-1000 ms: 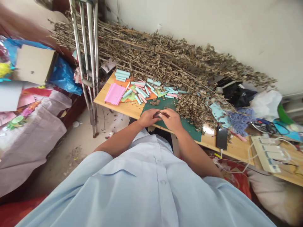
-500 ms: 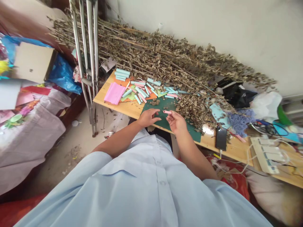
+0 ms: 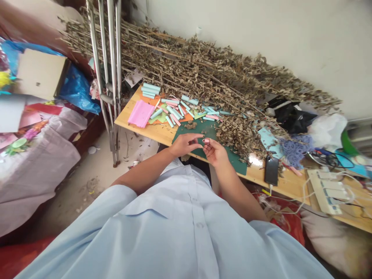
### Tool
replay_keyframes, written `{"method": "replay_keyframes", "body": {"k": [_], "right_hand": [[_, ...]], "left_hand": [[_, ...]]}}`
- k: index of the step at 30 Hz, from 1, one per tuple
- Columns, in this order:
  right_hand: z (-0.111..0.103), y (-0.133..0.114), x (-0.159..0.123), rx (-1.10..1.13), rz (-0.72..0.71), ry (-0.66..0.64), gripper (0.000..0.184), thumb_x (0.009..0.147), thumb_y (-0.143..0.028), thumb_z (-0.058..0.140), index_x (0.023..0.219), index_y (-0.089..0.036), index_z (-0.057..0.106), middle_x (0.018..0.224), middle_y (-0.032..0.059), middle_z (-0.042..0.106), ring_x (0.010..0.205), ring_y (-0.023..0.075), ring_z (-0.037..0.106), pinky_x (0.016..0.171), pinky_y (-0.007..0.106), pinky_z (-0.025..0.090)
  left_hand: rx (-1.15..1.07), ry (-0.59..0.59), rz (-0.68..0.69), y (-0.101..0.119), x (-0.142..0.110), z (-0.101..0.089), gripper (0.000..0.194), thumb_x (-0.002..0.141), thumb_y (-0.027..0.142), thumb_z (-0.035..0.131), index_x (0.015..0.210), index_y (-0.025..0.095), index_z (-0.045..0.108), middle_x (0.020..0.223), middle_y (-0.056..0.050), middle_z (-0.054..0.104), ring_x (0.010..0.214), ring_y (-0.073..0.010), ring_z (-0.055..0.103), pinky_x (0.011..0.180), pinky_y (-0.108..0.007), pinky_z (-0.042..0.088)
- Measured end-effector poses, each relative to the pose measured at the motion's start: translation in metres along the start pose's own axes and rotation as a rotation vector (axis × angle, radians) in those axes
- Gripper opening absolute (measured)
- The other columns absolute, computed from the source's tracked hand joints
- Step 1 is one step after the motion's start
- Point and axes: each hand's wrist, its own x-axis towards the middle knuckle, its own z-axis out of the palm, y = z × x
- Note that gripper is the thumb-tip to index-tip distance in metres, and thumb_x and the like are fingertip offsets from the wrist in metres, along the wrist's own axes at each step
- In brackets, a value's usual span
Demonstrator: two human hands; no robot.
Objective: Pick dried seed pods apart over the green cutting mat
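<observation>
The pink paper roll (image 3: 206, 141) over the green mat (image 3: 236, 163) could crumple if the right hand (image 3: 215, 153), pinching it between fingertips, squeezes too hard, or drop if that pinch slackens, since the left hand (image 3: 183, 145), loosely open beside it, visibly holds nothing.

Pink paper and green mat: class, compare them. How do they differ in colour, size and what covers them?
Colour: the pink paper is bright pink, while the green mat is dark green.
Size: the pink paper is clearly smaller than the green mat.
Cover: the pink paper has nothing on top, while dry leaves hide part of the green mat.
Shared: both lie on the wooden table.
</observation>
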Motion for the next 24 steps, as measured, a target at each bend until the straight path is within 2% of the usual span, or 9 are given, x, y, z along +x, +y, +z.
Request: {"method": "replay_keyframes", "body": {"k": [4,7,16,24], "right_hand": [[0.003,0.005,-0.002,0.010,0.032,-0.049,0.004,0.084,-0.019,0.073,0.088,-0.018,0.073,0.076,0.0007,0.077,0.061,0.0109,0.071,0.058,0.017,0.061],[0.005,0.007,-0.002,0.024,0.060,-0.044,0.004,0.083,-0.018,0.073,0.087,-0.017,0.074,0.072,-0.0003,0.076,0.060,0.0105,0.070,0.059,0.018,0.062],[0.001,0.012,-0.002,0.014,0.087,-0.036,0.004,0.083,-0.018,0.074,0.086,-0.019,0.072,0.071,-0.0007,0.075,0.059,0.0104,0.069,0.060,0.017,0.062],[0.002,0.012,-0.003,0.011,0.062,-0.053,0.007,0.080,-0.021,0.077,0.085,-0.019,0.073,0.071,-0.0010,0.075,0.060,0.0102,0.069,0.060,0.017,0.062]], "left_hand": [[0.038,0.022,0.102,0.024,0.008,0.001,0.032,0.094,0.041,0.070,0.116,0.019,0.076,0.090,-0.005,0.077,0.079,-0.0134,0.069,0.076,-0.023,0.053],[0.106,0.017,0.143,0.033,0.010,0.002,0.022,0.096,0.035,0.067,0.109,0.020,0.078,0.095,-0.005,0.078,0.086,-0.0144,0.072,0.081,-0.023,0.053],[0.116,-0.012,0.077,0.033,0.006,0.006,0.017,0.095,0.026,0.067,0.107,0.020,0.078,0.095,-0.005,0.078,0.088,-0.0148,0.072,0.082,-0.024,0.053],[0.085,0.020,0.128,0.030,0.006,0.011,0.017,0.097,0.030,0.065,0.102,0.022,0.079,0.091,-0.005,0.077,0.085,-0.0143,0.071,0.080,-0.025,0.054]]}}
